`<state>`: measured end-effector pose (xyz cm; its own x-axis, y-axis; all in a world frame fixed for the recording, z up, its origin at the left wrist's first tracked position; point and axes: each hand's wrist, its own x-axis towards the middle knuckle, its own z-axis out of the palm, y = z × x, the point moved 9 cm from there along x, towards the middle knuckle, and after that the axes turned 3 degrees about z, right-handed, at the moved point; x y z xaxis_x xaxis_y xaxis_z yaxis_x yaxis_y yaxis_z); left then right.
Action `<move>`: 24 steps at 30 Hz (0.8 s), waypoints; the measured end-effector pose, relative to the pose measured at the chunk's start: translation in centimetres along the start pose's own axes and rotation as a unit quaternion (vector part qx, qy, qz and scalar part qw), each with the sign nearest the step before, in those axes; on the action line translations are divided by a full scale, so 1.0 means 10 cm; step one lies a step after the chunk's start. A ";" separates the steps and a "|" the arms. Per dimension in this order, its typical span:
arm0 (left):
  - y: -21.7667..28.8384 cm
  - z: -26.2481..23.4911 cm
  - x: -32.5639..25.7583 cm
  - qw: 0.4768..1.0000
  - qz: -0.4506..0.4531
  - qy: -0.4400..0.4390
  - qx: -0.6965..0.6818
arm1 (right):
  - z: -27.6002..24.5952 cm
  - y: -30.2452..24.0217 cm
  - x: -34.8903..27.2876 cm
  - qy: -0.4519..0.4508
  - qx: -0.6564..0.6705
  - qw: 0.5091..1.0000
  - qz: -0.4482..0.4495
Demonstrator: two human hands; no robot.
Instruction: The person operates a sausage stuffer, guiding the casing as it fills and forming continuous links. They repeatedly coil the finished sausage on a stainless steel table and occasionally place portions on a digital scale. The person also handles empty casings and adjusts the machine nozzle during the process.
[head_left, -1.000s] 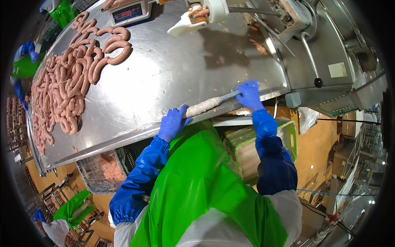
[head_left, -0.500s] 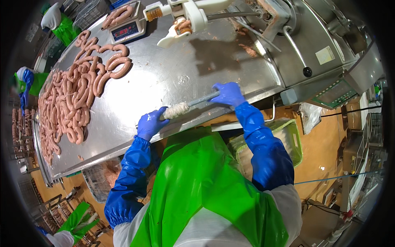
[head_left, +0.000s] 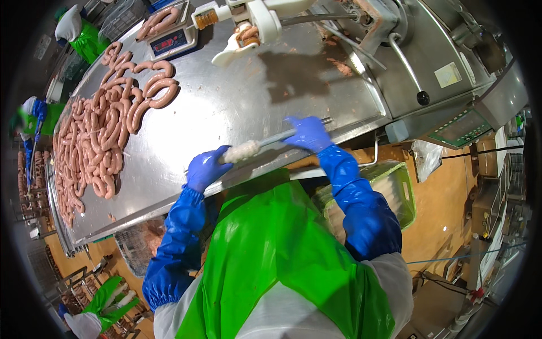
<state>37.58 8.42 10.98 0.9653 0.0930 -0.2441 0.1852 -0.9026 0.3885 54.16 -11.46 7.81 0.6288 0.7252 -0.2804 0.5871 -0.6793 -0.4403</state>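
A slim grey tube (head_left: 276, 138) is held slantwise above the near edge of the steel table. Bunched on its left part is a whitish, wrinkled sausage casing (head_left: 243, 151). My left hand (head_left: 206, 168), in a blue glove, is closed around the casing's left end. Farther right, my gloved right hand (head_left: 309, 134) wraps the tube, its far fingers partly lifted; the tube's tip shows just beyond it. Left of my hands, a large heap of linked pink sausages (head_left: 93, 135) lies on the table.
Beyond my hands, a white linking arm (head_left: 265, 22) overhangs the steel table (head_left: 209, 107). Sausages rest on a scale (head_left: 169, 42) at the far left. A machine with a black-knobbed lever (head_left: 422, 98) stands right. Below the table edge is a green crate (head_left: 407, 198).
My right hand has slid a little left along the tube, and the tube's tip now shows past it. The left hand stays nearly in place on the casing.
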 end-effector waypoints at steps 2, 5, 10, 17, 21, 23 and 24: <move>0.23 0.06 0.13 0.999 0.037 0.002 0.016 | 0.18 -0.57 0.01 0.038 0.054 0.994 -0.090; 0.36 0.04 0.15 0.998 0.048 -0.014 0.045 | 0.12 -0.98 -0.04 0.148 0.127 0.956 -0.218; -0.02 -0.12 0.03 0.999 0.027 -0.001 0.027 | -0.11 0.29 -0.07 0.007 -0.070 0.997 -0.019; 0.73 0.01 0.49 0.995 0.095 0.009 0.016 | 0.13 -0.31 0.06 0.071 -0.004 0.997 -0.014; 0.38 -0.41 0.29 0.983 0.145 0.086 -0.074 | -0.32 -0.08 -0.01 0.086 -0.086 0.992 0.031; -0.45 -0.30 0.25 0.991 0.008 0.039 -0.125 | -0.57 0.03 -0.01 0.069 -0.082 0.994 0.023; -0.52 -0.34 0.18 0.992 -0.055 -0.035 -0.109 | -0.68 0.03 0.02 0.050 -0.066 0.996 0.012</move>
<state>38.94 14.71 11.59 0.9233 0.1491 -0.3540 0.3314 -0.7752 0.5378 57.89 -12.30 13.39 0.6876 0.6981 -0.1996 0.6289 -0.7100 -0.3168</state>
